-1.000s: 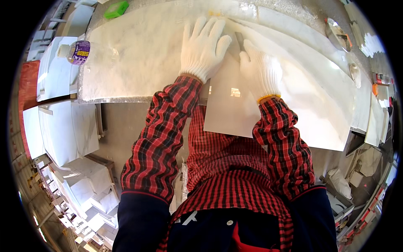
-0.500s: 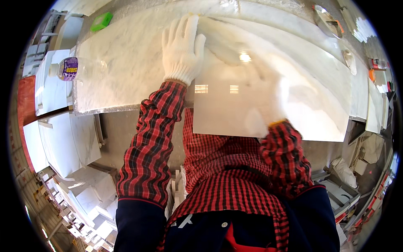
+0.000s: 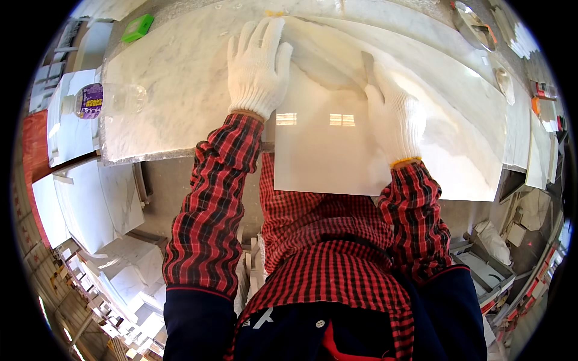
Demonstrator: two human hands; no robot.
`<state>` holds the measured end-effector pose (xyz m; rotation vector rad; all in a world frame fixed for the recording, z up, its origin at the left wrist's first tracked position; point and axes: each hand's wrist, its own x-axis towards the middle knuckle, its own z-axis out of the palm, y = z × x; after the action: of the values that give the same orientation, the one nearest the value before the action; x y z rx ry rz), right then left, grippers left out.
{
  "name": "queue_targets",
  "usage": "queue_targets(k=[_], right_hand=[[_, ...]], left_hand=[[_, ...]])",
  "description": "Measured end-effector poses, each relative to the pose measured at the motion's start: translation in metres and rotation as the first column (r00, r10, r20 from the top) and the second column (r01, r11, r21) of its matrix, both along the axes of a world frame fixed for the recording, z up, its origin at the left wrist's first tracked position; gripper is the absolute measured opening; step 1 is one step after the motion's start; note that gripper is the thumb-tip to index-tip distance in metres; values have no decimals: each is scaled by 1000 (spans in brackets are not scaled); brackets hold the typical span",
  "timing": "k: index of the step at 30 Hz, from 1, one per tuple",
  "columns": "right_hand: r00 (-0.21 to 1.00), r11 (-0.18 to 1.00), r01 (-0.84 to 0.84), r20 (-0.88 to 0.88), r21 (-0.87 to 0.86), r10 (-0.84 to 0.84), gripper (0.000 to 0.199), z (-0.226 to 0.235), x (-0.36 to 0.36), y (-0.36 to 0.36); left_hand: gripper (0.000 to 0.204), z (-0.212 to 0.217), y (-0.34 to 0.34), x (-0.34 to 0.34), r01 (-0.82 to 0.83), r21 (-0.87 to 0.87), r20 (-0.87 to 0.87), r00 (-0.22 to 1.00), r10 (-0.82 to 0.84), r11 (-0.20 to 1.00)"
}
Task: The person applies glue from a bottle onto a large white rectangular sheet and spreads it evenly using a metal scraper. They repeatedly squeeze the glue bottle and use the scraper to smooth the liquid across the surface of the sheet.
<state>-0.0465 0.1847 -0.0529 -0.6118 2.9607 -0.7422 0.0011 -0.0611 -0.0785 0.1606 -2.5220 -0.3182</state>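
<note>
A glossy white-beige marble slab [image 3: 328, 156] lies in front of me, its near edge by my waist. My left hand [image 3: 257, 69], in a white knit glove, rests flat along the slab's left edge with fingers stretched out. My right hand [image 3: 397, 120], gloved too, is over the middle of the slab with its fingers closed. A narrow flat grey blade-like strip [image 3: 368, 67] sticks out past its fingertips; its exact kind and the held end are hidden. Window light reflects off the polished face.
A larger pale marble slab [image 3: 162, 90] lies beneath and to the left. On its left end lies a clear plastic bottle [image 3: 93, 101] with a purple label. A green box [image 3: 137, 28] is at the far left, a metal dish [image 3: 472, 27] at the far right. Stacked slabs [image 3: 87, 204] stand left.
My right hand has moved forward over the slab from near its front edge, and the grey strip now shows ahead of it. My left hand stays on the slab's edge.
</note>
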Motion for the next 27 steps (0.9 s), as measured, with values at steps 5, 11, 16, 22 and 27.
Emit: queue_targets(k=[5, 11, 16, 22, 27], right_hand=[[999, 999, -12, 52, 49, 10, 43, 2, -6, 3], [997, 998, -52, -67, -43, 49, 40, -4, 5, -17], [969, 928, -245, -43, -280, 242, 43, -4, 61, -37], [959, 896, -281, -65, -342, 276, 40, 0, 105, -23], [985, 892, -134, 42, -432, 169, 51, -2, 82, 23]], left_hand=[[42, 2, 1, 6, -26, 40, 62, 998, 23, 999], [40, -1, 0, 0, 15, 21, -7, 1000, -15, 1000], [40, -1, -1, 1, -3, 11, 12, 1000, 3, 1000], [42, -5, -4, 4, -25, -36, 29, 999, 26, 999], [41, -4, -1, 4, -6, 35, 48, 999, 4, 999]])
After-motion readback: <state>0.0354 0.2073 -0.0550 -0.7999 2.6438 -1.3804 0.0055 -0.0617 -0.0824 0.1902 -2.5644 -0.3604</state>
